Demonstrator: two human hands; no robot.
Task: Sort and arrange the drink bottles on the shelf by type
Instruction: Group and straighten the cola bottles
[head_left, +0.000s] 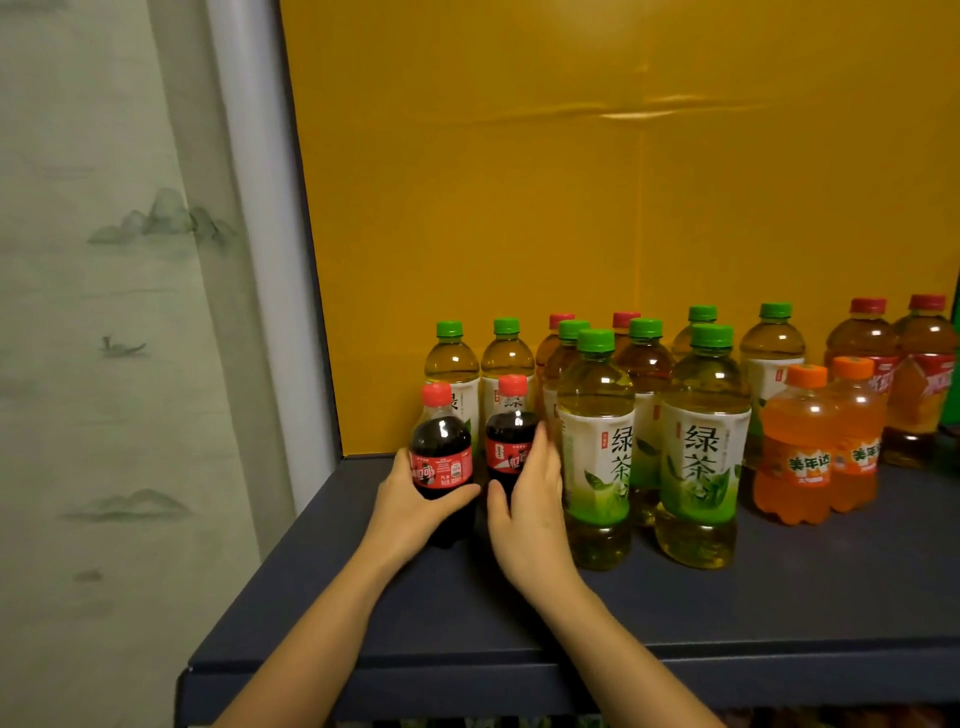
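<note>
The sorting looked partly done. At the left front of the dark shelf (727, 608) two colas stood side by side: the left hand (410, 499) gripped the left cola bottle (441, 452) at its label, and the right hand (530, 499) held the right cola bottle (511, 436), thumb in front, fingers up its far side. The orange soda bottles (797, 457) were paired at the right, before two red-capped tea bottles (862, 343). Still to fix, I judged: stray red caps (561, 320) stood among the green tea bottles (597, 452), though those back rows were partly hidden.
</note>
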